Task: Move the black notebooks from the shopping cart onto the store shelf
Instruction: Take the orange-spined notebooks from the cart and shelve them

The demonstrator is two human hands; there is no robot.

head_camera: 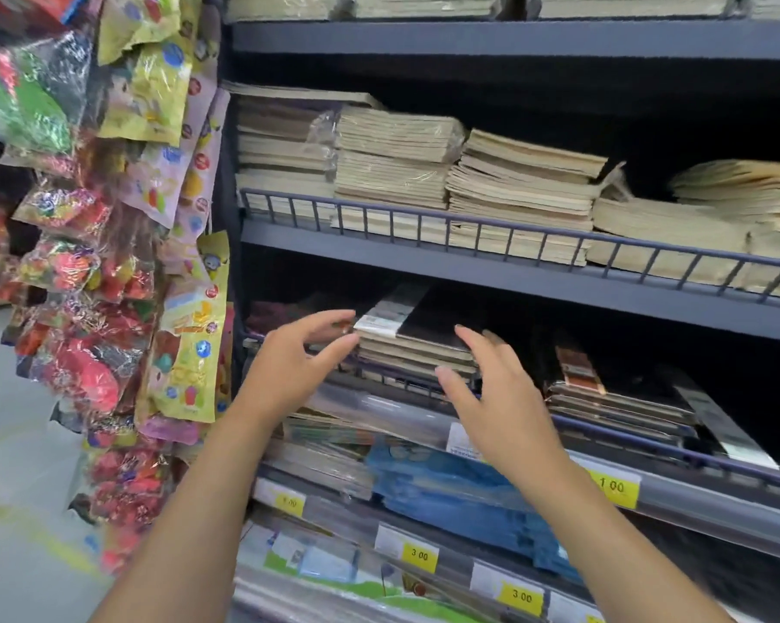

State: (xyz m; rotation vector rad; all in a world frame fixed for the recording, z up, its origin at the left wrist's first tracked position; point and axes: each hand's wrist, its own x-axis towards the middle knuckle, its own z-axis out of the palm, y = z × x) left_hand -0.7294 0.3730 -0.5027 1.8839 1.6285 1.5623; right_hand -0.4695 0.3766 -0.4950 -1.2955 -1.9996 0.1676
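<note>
Left hand (296, 359) and right hand (491, 397) flank the black notebooks (417, 337) stacked between them on the store shelf (514, 276), each grip apart and empty; placing seems finished, so next likely means fetching more from the unseen shopping cart.

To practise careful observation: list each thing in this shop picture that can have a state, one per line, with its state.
black notebook stack: lying flat on the lower shelf.
left hand: open, fingers spread beside the stack's left edge; contact unclear.
right hand: open, holding nothing, at the stack's right end.
second dark stack: flat, untouched, same shelf.
beige notebook stacks: piled on the upper shelf, some plastic-wrapped.
toy packets: hanging.
</note>
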